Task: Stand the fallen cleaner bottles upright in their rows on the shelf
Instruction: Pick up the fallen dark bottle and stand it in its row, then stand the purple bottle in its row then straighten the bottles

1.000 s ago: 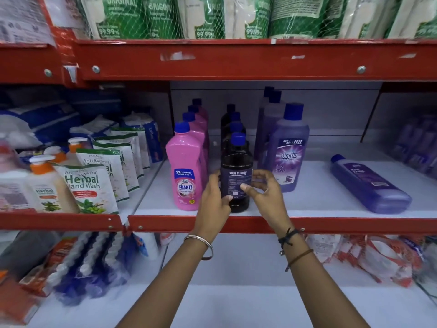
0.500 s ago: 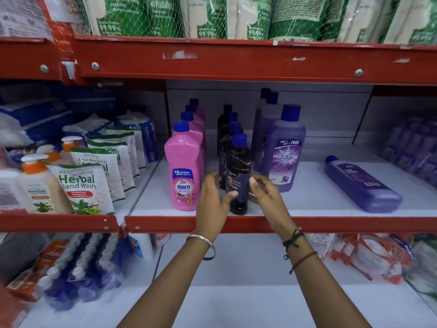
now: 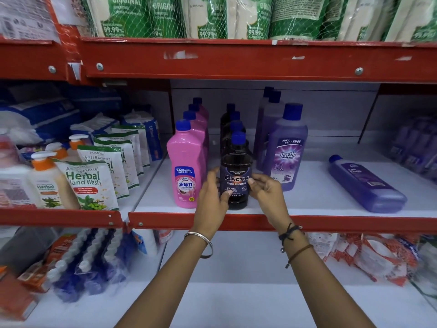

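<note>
On the middle shelf (image 3: 307,204), at its front edge, a dark floor cleaner bottle (image 3: 236,183) is held upright between both hands. The left hand (image 3: 212,197) is curled around the left side of the bottle, with the thumb pressed on the lower label, and the right hand (image 3: 266,192) is closed on the right side, its fingertips touching the label edge. The bottle is made of smooth dark plastic, almost black, with a round body and a blue screw cap; what is inside cannot be told through the dark wall. Behind it, more dark bottles (image 3: 233,124) with blue caps are lined up in one row. Just beside, on the left, a row of glossy pink bottles (image 3: 188,166) with flat shoulders is standing. On the right, a row of purple bottles (image 3: 287,150) is seen, of half-transparent plastic filled with violet liquid. Well apart, further right, one purple bottle (image 3: 366,185) of the same kind is lying on its side on the white shelf board, cap pointed to the back. The shelf edge is of red painted metal.
</note>
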`<state>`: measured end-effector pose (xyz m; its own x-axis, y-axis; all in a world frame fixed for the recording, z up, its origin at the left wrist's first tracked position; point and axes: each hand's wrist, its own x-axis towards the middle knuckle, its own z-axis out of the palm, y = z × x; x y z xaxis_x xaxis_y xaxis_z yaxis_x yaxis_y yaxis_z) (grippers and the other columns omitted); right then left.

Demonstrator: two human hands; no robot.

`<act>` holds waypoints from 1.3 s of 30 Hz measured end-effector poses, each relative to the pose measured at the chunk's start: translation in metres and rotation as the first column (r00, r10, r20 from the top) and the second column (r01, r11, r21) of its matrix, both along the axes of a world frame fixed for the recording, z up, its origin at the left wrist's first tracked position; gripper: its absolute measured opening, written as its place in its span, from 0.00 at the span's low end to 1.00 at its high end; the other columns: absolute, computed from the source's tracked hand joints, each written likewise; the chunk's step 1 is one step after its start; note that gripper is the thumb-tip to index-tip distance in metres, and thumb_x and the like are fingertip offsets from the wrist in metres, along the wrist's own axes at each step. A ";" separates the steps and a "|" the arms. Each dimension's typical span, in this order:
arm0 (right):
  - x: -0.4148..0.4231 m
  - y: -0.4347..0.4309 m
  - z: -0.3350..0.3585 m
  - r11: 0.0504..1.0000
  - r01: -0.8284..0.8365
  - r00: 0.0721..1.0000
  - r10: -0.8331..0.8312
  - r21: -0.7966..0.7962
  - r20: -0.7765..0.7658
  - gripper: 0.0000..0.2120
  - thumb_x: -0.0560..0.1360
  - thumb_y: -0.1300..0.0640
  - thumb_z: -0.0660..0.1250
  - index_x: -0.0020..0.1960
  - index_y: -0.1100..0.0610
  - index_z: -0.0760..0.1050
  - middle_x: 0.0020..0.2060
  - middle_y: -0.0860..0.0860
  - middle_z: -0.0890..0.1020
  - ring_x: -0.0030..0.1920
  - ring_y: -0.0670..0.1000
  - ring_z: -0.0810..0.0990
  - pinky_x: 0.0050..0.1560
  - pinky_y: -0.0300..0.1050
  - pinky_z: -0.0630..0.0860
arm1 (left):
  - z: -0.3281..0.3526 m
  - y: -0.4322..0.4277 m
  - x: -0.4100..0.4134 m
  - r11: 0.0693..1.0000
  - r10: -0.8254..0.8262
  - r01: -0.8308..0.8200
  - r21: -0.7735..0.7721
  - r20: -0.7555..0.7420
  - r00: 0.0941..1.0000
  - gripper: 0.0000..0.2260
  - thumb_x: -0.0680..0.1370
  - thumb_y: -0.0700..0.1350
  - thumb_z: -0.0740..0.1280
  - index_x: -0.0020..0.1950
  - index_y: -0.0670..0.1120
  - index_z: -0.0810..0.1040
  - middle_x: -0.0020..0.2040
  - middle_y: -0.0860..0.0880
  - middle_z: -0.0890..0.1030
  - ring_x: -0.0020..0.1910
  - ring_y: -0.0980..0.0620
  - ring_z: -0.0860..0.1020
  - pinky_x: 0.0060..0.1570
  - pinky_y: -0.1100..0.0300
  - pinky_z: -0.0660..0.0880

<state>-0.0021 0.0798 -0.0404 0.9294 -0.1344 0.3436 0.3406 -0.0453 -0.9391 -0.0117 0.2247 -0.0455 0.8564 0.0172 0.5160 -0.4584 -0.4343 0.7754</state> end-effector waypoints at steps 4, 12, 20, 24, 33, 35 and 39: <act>-0.001 0.001 0.000 1.000 -0.001 1.000 0.001 -0.011 0.009 0.10 0.76 0.62 0.63 0.56 0.56 0.78 0.47 0.51 0.83 0.50 0.51 0.82 0.54 0.46 0.78 | -0.004 -0.003 0.000 1.000 0.027 -0.027 0.003 0.009 1.000 0.25 0.73 0.36 0.67 0.66 0.52 0.62 0.61 0.48 0.75 0.58 0.48 0.76 0.57 0.47 0.77; -0.023 -0.047 -0.001 0.991 0.131 0.991 -0.131 -0.004 0.033 0.09 0.74 0.56 0.67 0.53 0.56 0.79 0.51 0.55 0.84 0.54 0.51 0.82 0.57 0.47 0.77 | 0.010 -0.056 -0.026 0.993 0.102 -0.115 0.002 0.458 0.883 0.15 0.76 0.36 0.64 0.62 0.40 0.70 0.63 0.43 0.71 0.64 0.53 0.68 0.67 0.68 0.62; -0.028 -0.162 0.014 0.916 0.394 0.919 -0.391 -0.075 0.056 0.05 0.73 0.61 0.65 0.47 0.55 0.78 0.48 0.56 0.85 0.51 0.54 0.83 0.55 0.46 0.78 | 0.028 -0.180 -0.002 0.972 -0.234 0.224 0.073 0.196 0.952 0.11 0.76 0.39 0.63 0.58 0.42 0.72 0.54 0.49 0.74 0.52 0.51 0.75 0.56 0.59 0.73; -0.031 -0.227 0.018 0.722 0.656 0.753 -0.646 -0.220 0.128 0.08 0.74 0.63 0.62 0.49 0.61 0.79 0.47 0.58 0.84 0.49 0.59 0.81 0.50 0.44 0.73 | 0.031 -0.244 0.023 0.965 -0.262 0.262 -0.011 -0.104 0.960 0.08 0.75 0.40 0.65 0.53 0.42 0.74 0.51 0.46 0.79 0.44 0.48 0.78 0.50 0.54 0.77; 0.007 -0.318 0.016 0.739 0.392 0.715 -0.620 -0.549 -0.324 0.22 0.78 0.47 0.58 0.57 0.67 0.71 0.61 0.67 0.75 0.60 0.66 0.74 0.52 0.49 0.69 | 0.023 -0.327 0.051 0.947 -0.261 0.321 0.028 -0.516 0.816 0.20 0.77 0.50 0.64 0.64 0.40 0.66 0.63 0.40 0.77 0.59 0.41 0.77 0.48 0.58 0.71; 0.017 -0.324 0.013 0.764 0.351 0.737 -0.582 -0.542 -0.343 0.19 0.78 0.46 0.58 0.48 0.64 0.72 0.56 0.68 0.78 0.55 0.66 0.76 0.46 0.48 0.67 | 0.019 -0.337 0.053 0.953 -0.264 0.304 -0.009 -0.519 0.813 0.23 0.75 0.52 0.67 0.63 0.41 0.66 0.61 0.41 0.78 0.57 0.41 0.78 0.47 0.57 0.73; 0.025 -0.330 0.003 0.790 0.406 0.782 -0.561 -0.459 -0.273 0.20 0.74 0.46 0.64 0.42 0.65 0.75 0.45 0.66 0.82 0.48 0.66 0.79 0.44 0.50 0.72 | 0.014 -0.343 0.054 0.958 -0.283 0.266 -0.108 -0.506 0.815 0.35 0.68 0.53 0.75 0.65 0.43 0.61 0.60 0.42 0.78 0.55 0.42 0.78 0.47 0.58 0.73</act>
<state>0.0229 -0.2505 -0.0377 0.8346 -0.5419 0.0983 -0.1965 -0.4598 -0.8660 0.0423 -0.1185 -0.0314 0.9681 -0.2504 0.0060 -0.0893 -0.3228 0.9422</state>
